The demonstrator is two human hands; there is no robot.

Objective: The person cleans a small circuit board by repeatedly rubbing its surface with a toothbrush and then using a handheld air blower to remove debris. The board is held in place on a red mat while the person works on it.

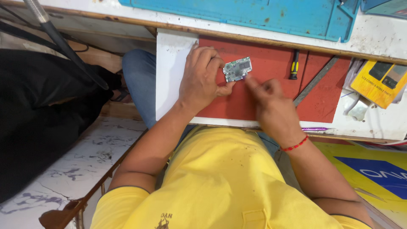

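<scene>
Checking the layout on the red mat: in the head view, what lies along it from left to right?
Left hand → small circuit board → right hand → yellow-and-black screwdriver → metal ruler → yellow box, off the red mat.

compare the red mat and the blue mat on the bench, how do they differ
The red mat lies nearest the person and bears the circuit board and screwdriver; the blue mat lies farther back, cut off by the frame's top. The blue mat shows brown stains. Both lie flat.
</scene>
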